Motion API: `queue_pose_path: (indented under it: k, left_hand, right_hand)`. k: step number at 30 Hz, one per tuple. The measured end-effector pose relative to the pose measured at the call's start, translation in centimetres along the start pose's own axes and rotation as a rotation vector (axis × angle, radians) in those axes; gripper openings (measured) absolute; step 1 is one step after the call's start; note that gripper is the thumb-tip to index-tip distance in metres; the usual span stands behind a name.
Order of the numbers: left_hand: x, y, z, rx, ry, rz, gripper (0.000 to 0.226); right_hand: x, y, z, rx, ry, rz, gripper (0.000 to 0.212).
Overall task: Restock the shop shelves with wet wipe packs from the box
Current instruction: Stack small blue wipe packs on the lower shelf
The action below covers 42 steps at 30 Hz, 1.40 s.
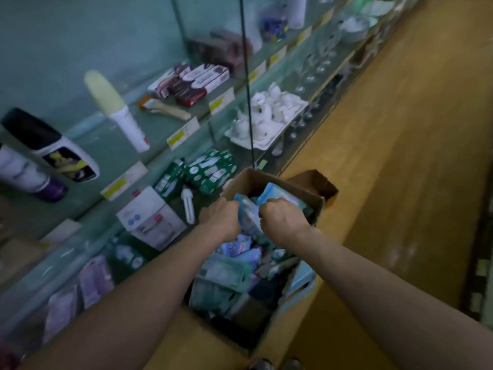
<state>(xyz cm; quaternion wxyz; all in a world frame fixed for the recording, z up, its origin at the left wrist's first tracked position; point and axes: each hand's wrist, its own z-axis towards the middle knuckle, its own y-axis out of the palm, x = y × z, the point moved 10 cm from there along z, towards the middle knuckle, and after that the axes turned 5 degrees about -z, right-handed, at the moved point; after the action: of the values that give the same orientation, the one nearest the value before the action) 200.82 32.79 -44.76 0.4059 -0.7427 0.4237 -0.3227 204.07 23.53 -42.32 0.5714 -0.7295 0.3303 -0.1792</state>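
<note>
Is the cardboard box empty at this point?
No, the cardboard box holds a heap of wet wipe packs, and the left hand and right hand grip packs at its far end.

**Glossy film, matt card, clear glass**

In the grip, the pale blue soft plastic-film wipe pack is shining glossy and crinkling. Around the grip, the open brown cardboard box is showing a matt, fibrous, slightly rough face. Nearer than the grip, a heap of green and blue film-wrapped packs is glinting the same way. Left of the grip, green-and-white printed card cartons are looking smooth and faintly glossy, and a white tube-shaped lamp bulb is gleaming. Beyond the grip, a white glazed ceramic tea set is catching light among pale green glass shelves, smooth and translucent. Right of the grip, the yellow-brown wood-look floor is giving off a dull, smooth sheen.
</note>
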Motion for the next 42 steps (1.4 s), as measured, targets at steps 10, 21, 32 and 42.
queue_pose_path:
  k: [10,21,32,42]
  left_hand:
    - [-9.9,13.4,-0.1,-0.147,-0.310,-0.203,0.040]
    - [-13.9,20.7,-0.5,-0.128,-0.486,-0.564,0.054]
    - [-13.7,22.2,-0.4,0.238,-0.813,-1.506,0.047]
    - [-5.0,20.8,4.1,-0.277,-0.504,-1.947,0.043]
  right_hand:
    - [-5.4,14.8,2.8,-0.215,-0.096,0.055,0.026]
    - [-8.5,24.4,4.2,-0.413,-0.107,0.055,0.085]
    - [-3.6,22.0,3.6,-0.415,0.272,0.852,0.062]
    - [0.2,16.7,5.0,-0.162,0.235,0.906,0.042]
